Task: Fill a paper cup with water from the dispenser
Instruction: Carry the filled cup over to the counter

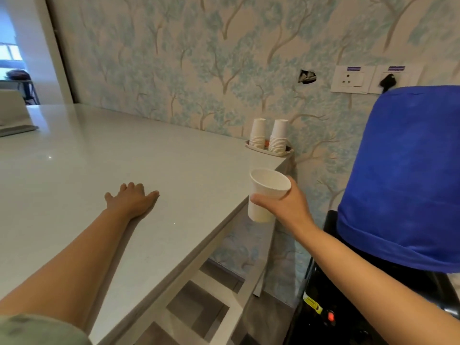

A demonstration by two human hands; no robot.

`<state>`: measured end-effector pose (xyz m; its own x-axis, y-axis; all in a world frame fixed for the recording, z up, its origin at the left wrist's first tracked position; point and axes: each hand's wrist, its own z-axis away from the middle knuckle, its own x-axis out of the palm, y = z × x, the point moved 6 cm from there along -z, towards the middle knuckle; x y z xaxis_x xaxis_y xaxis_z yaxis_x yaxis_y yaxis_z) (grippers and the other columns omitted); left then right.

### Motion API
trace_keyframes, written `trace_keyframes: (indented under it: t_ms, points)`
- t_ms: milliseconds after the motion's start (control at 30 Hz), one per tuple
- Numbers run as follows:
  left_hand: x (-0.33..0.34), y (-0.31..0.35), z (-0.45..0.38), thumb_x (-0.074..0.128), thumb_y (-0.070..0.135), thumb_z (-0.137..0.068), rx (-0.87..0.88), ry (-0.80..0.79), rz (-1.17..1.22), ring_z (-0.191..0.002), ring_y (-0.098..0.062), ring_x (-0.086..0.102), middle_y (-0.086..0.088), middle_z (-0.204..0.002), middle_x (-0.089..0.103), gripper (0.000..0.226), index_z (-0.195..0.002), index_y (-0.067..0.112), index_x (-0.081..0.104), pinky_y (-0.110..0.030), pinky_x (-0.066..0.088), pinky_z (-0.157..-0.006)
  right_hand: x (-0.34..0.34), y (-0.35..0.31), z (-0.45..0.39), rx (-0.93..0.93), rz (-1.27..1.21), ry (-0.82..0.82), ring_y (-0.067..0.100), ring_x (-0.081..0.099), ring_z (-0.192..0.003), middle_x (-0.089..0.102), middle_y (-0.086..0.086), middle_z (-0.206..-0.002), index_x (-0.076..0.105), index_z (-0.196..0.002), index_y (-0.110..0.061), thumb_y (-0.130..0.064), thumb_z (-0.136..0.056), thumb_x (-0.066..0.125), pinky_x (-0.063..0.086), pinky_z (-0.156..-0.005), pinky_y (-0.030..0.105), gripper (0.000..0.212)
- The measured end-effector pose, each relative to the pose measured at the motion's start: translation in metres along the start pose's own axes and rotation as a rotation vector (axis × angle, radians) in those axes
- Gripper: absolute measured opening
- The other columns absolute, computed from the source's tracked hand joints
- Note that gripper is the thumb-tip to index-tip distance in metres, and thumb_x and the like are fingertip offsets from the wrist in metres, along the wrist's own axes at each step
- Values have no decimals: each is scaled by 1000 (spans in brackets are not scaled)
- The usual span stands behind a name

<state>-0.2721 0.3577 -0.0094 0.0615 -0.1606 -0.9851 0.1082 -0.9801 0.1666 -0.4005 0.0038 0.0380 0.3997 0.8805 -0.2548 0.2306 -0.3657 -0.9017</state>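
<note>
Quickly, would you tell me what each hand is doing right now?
Left hand: open, flat on the grey countertop.
Right hand: closed around an empty white paper cup.

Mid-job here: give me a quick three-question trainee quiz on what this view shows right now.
1. True or false: the paper cup in the right hand already holds water.
2. Where does the left hand rest? A) flat on the counter B) on the blue-covered bottle C) on the cup stacks
3. Fill in: the spare cups stand in ___ upside-down stacks on a tray by the wall.

Key: 1 false, the cup looks empty; 2 A; 3 two.
</note>
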Motion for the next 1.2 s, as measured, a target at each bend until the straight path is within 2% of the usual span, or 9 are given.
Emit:
trace_keyframes:
  t_ms: [33,100,167,267,433,633,867,1067,1200]
  points:
    - [1,1,0,25,57,-90,4,2,3,-137,-28,28,-11,-143,40,65,-131,10,43,-59,18,-109,10,-6,-6,-6,-11,-10,-5,59,-85,59,-20,-94,51,-102,-37,-43,-45,83,47,-69,21,66]
    - [1,2,0,26,57,-90,8,7,4,-134,-29,31,-11,-141,42,64,-129,10,45,-59,19,-108,31,-17,-18,-4,-25,-32,8,61,-94,60,-15,-96,50,-103,-35,-47,-42,80,52,-78,32,70]
    - [0,2,0,25,57,-89,9,13,3,-134,-29,31,-11,-142,41,64,-129,10,45,-59,19,-108,52,-24,-29,0,-35,-57,15,59,-96,57,-17,-92,48,-103,-34,-45,-44,80,53,-82,37,68]
    - [0,1,-1,25,57,-89,11,24,2,-134,-28,31,-12,-142,41,65,-130,10,44,-58,18,-109,83,-31,-43,8,-4,-103,15,57,-91,54,-19,-89,46,-102,-33,-45,-48,80,52,-76,35,65]
    - [0,2,-1,26,55,-89,12,38,3,-134,-29,32,-12,-141,42,63,-129,9,44,-59,19,-109,126,-33,-59,22,32,-150,18,57,-92,55,-9,-98,46,-107,-31,-48,-51,80,54,-78,40,68]
    - [-1,3,-2,26,53,-88,5,53,-5,-131,-29,34,-13,-139,44,63,-129,9,45,-59,21,-107,172,-32,-65,66,78,-201,18,53,-88,52,-8,-98,46,-118,-23,-48,-55,79,42,-64,30,76]
    - [-1,5,-2,27,54,-88,6,74,-8,-129,-29,37,-13,-136,47,62,-126,9,47,-60,23,-107,196,-28,-68,81,91,-220,19,53,-89,53,-7,-100,46,-119,-22,-49,-54,79,45,-70,33,77]
    - [-2,4,-2,27,54,-88,1,76,-6,-130,-30,37,-13,-137,46,62,-127,9,47,-60,22,-107,204,-25,-70,90,99,-236,19,52,-92,59,-1,-114,44,-121,-21,-46,-57,80,46,-74,35,78]
    - [-1,5,-3,27,55,-89,0,77,-7,-130,-30,37,-13,-137,46,63,-127,10,47,-59,22,-107,207,-24,-69,93,84,-242,19,53,-94,58,-2,-112,45,-120,-22,-44,-57,80,47,-75,35,76]
